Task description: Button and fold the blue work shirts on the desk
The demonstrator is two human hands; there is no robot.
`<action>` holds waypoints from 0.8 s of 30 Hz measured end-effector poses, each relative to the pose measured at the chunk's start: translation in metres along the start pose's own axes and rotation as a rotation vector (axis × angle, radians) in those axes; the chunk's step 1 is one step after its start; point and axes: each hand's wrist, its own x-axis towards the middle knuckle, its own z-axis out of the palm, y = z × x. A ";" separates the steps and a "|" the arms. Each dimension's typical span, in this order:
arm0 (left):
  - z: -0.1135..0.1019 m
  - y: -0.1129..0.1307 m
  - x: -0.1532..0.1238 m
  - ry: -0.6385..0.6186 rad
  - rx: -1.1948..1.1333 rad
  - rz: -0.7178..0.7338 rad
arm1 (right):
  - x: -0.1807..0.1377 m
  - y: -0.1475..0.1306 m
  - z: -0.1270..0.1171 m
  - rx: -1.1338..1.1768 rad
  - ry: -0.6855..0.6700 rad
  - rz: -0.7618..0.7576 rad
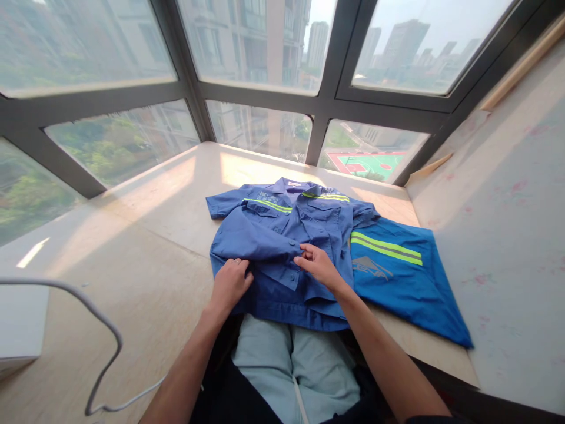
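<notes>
A blue short-sleeved work shirt [324, 232] with yellow-green reflective stripes lies spread on the sill, collar toward the window. Its front hangs open, and the left-hand panel is partly folded over. My right hand [320, 268] pinches the buttoned edge of that panel near a button. At the panel's lower left, my left hand [232, 282] has its fingers closed on the shirt's fabric, a ring on one finger. A brighter blue folded garment [397, 288] with a reflective stripe and grey print lies to the right, partly under the shirt's sleeve.
The pale window sill [145, 253] runs up to the dark window frame [260, 97]. A grey cable [103, 318] loops at the lower left beside a white box [22, 321]. A flower-patterned wall [498, 235] stands on the right. My legs [291, 353] are below the sill's front edge.
</notes>
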 end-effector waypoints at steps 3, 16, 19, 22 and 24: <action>-0.004 -0.018 -0.013 -0.015 -0.112 0.014 | -0.001 -0.013 -0.002 0.376 -0.012 0.127; 0.034 0.027 -0.019 0.451 -0.095 -0.204 | -0.052 -0.025 -0.004 0.730 -0.605 0.379; 0.040 0.029 -0.008 0.501 -0.076 -0.222 | -0.044 -0.025 -0.021 0.781 -0.541 0.337; 0.035 0.021 -0.008 0.492 -0.125 -0.177 | -0.033 -0.025 -0.033 0.804 -0.448 0.349; 0.027 0.010 -0.017 0.486 -0.180 -0.161 | -0.026 -0.025 -0.038 0.818 -0.378 0.371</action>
